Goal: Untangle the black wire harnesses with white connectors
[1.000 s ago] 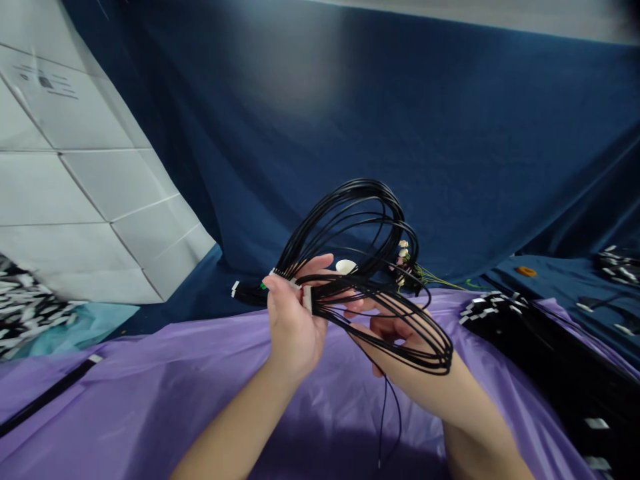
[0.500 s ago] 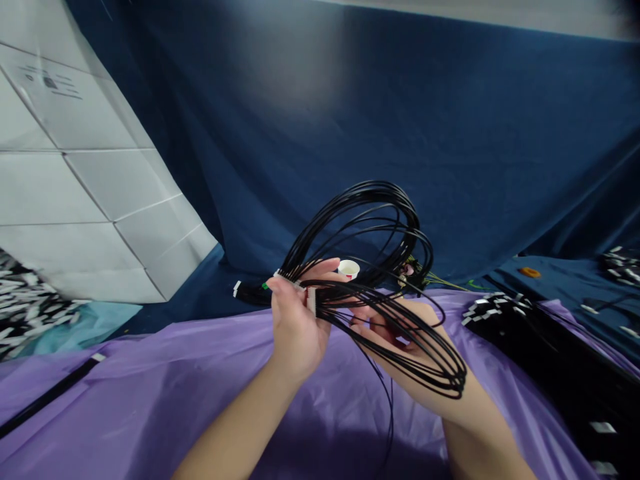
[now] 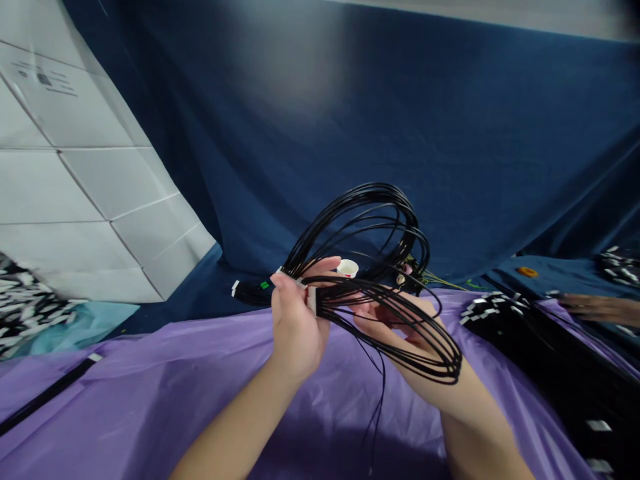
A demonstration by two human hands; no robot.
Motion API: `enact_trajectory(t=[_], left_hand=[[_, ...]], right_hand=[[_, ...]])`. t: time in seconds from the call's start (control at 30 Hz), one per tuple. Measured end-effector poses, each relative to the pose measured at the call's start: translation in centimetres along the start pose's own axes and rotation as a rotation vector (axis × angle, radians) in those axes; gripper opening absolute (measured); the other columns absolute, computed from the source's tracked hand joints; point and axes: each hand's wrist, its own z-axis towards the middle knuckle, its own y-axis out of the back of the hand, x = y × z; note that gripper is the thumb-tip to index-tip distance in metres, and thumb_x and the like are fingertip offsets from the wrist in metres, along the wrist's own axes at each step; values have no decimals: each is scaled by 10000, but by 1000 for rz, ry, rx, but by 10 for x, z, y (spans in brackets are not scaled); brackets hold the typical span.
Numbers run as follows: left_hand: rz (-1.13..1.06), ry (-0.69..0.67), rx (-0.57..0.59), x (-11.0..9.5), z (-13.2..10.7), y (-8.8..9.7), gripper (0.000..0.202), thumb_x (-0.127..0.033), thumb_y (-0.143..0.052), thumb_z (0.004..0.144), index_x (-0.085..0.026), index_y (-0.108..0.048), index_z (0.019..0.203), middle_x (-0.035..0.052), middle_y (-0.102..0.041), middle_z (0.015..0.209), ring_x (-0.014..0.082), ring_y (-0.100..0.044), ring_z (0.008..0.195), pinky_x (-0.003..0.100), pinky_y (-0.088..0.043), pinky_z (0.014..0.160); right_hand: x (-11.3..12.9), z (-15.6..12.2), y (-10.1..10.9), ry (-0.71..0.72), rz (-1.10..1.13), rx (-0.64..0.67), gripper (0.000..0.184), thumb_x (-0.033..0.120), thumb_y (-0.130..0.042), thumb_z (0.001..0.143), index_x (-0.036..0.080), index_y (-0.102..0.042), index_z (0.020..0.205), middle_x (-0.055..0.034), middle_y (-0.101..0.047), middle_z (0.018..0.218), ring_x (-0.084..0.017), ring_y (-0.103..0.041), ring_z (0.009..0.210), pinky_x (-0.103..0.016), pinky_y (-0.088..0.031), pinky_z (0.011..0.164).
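Open room was left above the looped black wires [image 3: 380, 191], in front of the blue curtain [image 3: 450, 120]. Between the left hand [image 3: 297, 327] and the right hand [image 3: 383, 323], the way was barred by the wires, and the gap below was crossed by their dangling ends. On the left, a broad lane was left over the purple sheet [image 3: 200, 373], bounded outward by a black cable [image 3: 47, 395]. The right side was obstructed by a black bundle [image 3: 545, 363], with a co-worker's hand [image 3: 595, 308] beyond.
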Motion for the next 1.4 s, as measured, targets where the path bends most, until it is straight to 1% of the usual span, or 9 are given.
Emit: enact_trajectory(t=[0.13,0.27,0.4,0.57,0.87,0.97,1.07,1.23,1.4], left_hand=[[11,16,44,1,3,0,558,-649,-409,886,-164,-682,847,30,-653,614,194,-695,603,289,-580,567],[19,97,49,0,7,1,601,-636,-366,910,-117,-665,948,65,-672,642,204,-688,578,280,-560,503],[32,225,43,0,11,1,610,-625,-334,926,-112,-659,986,64,-674,633,166,-649,485,213,-471,383],[70,312,58,1,11,1,577,-584,-329,949,-126,-674,1009,65,-698,694,135,-644,499,183,-457,396],[120,272,195,7,11,6,555,-593,-371,934,-123,-658,998,83,-719,776,155,-660,507,196,-451,382],[156,279,233,8,11,6,549,-608,-387,922,-134,-651,1009,76,-716,774,162,-654,486,203,-446,372],[207,293,252,10,11,6,551,-609,-390,920,-132,-648,1018,91,-719,798,165,-646,466,204,-427,360],[269,295,289,12,11,7,559,-601,-383,924,-118,-652,1005,105,-715,783,150,-607,415,211,-409,351],[307,307,333,12,11,8,577,-617,-372,919,-124,-660,1002,100,-710,756,141,-594,415,206,-402,355]], right_hand=[[1,-4,13,-19,23,77,150,293,-615,882,237,-645,1017,-11,-582,718,-134,-530,630,-222,-425,513],[13,-13,32,-37,110,88,61,268,-633,881,231,-642,928,22,-512,649,-83,-434,549,-183,-355,467],[17,-19,48,5,232,118,105,271,-634,884,216,-712,841,-5,-572,619,-91,-491,548,-187,-397,472],[12,-15,56,98,401,226,185,213,-575,913,239,-745,980,-56,-687,785,-136,-620,616,-222,-487,486],[4,2,47,233,500,-346,141,313,-648,879,236,-755,930,3,-645,680,-77,-589,525,-163,-470,431],[1,9,48,301,584,-463,129,360,-700,834,255,-753,888,11,-625,789,-76,-607,653,-171,-537,553],[1,12,51,322,668,-482,158,407,-765,757,285,-747,857,34,-586,805,-74,-605,724,-194,-575,684],[2,13,55,329,750,-392,246,338,-823,701,279,-726,920,74,-489,614,-39,-458,503,-133,-464,453],[-2,11,53,421,480,-382,97,206,-748,774,264,-738,851,28,-550,603,-83,-471,515,-214,-386,443]])
